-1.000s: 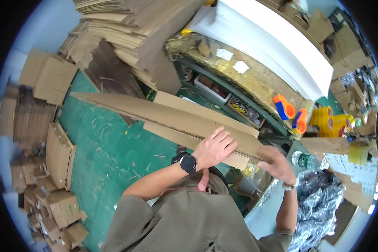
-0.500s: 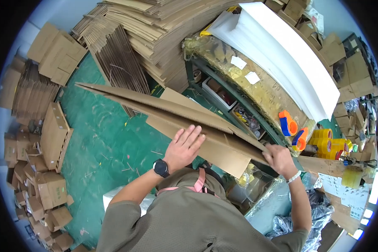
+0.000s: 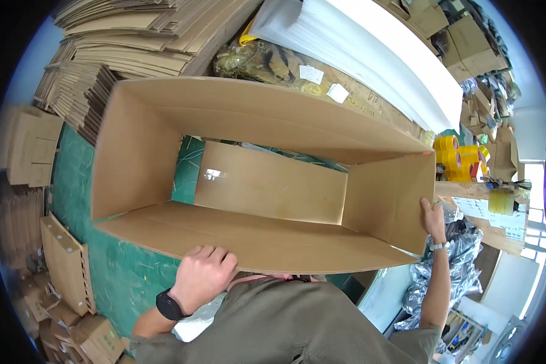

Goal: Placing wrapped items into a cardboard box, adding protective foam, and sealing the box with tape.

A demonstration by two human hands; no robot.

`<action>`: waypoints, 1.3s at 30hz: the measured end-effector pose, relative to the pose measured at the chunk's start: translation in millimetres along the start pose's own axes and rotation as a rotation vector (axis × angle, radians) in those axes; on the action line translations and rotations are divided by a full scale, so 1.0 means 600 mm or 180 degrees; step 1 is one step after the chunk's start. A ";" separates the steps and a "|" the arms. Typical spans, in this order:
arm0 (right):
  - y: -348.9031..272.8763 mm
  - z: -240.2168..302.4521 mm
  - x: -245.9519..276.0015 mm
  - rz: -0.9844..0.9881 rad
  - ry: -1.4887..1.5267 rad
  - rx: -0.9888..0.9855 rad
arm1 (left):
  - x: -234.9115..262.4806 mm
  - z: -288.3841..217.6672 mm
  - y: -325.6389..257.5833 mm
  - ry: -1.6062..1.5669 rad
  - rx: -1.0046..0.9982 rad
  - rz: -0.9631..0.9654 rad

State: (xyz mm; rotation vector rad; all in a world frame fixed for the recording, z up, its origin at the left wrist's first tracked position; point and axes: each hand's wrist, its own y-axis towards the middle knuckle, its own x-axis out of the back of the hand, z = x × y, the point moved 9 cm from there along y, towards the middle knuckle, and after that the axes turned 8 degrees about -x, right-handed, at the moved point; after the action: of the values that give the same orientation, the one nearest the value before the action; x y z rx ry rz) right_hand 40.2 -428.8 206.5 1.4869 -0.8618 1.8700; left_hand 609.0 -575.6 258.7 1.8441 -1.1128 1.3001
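A large brown cardboard box [image 3: 273,242] stands opened into a long rectangle in front of me, its top open. Through its open bottom I see green floor and one brown flap [image 3: 273,182] lying across part of the gap. My left hand [image 3: 206,270] is closed over the near long wall's upper edge, fingers curled over the rim. At the right end, my right hand [image 3: 433,219] grips the edge of the short wall, its thumb on the inner side. The fingers on the outer side are hidden.
Behind the box is a workbench [image 3: 370,109] bearing white foam sheets [image 3: 370,54]. Yellow tape rolls [image 3: 461,159] sit at the right. Flattened cardboard stacks [image 3: 127,36] rise at the far left. Boxes [image 3: 97,340] lie at the lower left, plastic-wrapped items [image 3: 446,276] at the lower right.
The folded-flat cardboard has been spread into an open box. My left hand has gone from lying flat on its side to gripping the near rim; my right hand still holds the right end.
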 end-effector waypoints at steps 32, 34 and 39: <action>-0.059 0.158 -0.291 0.1395 -0.0630 0.1017 | -0.242 0.463 0.001 -0.0577 0.1311 0.3241; -0.055 0.186 -0.270 0.1071 -0.0641 0.1276 | -0.229 0.459 0.028 -0.0440 0.1211 0.3240; -0.041 0.148 -0.289 0.1233 -0.0188 0.1003 | -0.050 0.243 0.063 -0.1224 -0.0192 0.2066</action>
State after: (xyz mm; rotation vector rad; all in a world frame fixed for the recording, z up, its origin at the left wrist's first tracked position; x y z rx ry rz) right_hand 146.7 -493.0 54.2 1.6574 -0.9715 2.3434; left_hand 632.6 -707.5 183.0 1.7975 -2.0568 1.2356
